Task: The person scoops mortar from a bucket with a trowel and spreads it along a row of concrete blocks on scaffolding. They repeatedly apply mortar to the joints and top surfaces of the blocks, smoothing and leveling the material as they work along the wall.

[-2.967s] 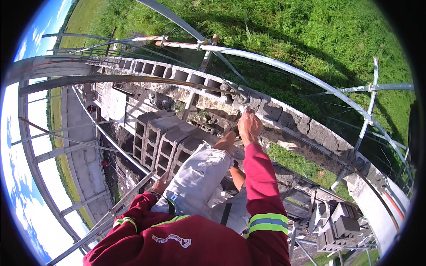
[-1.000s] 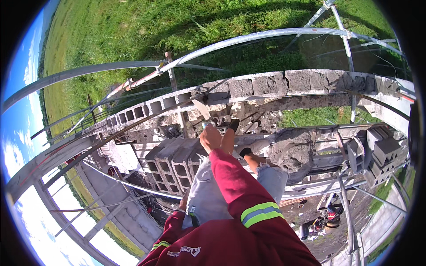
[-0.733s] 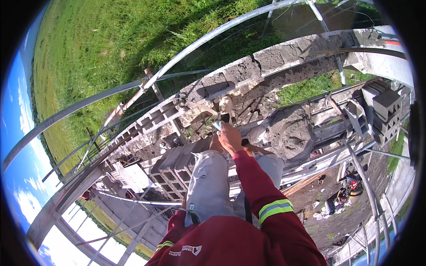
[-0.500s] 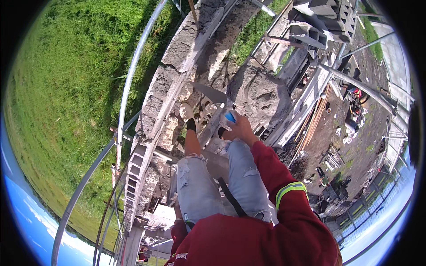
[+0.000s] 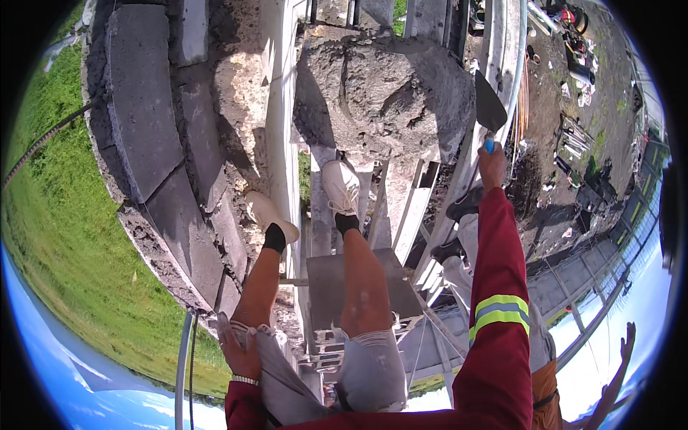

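Green grass (image 5: 43,186) fills the left edge beside one block wall (image 5: 140,100), and at its foot, lower left, lies the left hand (image 5: 240,349), palm hidden, so its grip cannot be told. Two pale shoes (image 5: 340,188) stand mid-frame below one mortar heap (image 5: 387,93). Upper right, the right hand's (image 5: 492,165) grip closes round one trowel's (image 5: 489,104) blue handle, above a co-worker (image 5: 545,387) cut off lower right.
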Available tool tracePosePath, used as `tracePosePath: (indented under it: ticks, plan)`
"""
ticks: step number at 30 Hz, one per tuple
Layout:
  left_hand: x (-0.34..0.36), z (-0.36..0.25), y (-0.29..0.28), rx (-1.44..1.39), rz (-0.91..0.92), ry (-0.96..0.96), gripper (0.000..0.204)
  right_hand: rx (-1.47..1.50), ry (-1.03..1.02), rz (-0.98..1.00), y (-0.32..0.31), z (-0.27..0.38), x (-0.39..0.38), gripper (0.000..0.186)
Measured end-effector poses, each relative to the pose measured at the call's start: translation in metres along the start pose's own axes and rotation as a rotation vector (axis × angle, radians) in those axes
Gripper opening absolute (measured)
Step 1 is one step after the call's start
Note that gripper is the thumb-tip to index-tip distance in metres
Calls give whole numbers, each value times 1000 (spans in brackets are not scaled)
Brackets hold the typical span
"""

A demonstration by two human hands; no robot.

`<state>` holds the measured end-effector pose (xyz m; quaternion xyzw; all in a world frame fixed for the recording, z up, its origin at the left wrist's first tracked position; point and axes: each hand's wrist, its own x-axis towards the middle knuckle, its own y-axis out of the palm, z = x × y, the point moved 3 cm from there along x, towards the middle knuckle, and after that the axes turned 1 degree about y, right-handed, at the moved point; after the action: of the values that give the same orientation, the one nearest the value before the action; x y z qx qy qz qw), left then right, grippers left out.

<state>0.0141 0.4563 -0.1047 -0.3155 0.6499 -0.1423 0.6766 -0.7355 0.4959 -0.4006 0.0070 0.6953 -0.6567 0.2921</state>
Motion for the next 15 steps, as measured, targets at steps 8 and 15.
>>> tracePosePath:
  ticks: [8,15]
  plan:
    - [18,-14,-14,69,-77,-88,86,81,29,-6,117,-13,52,30]
    - [5,-15,4,124,-46,-58,87,996,316,588,179,38,-65,13]
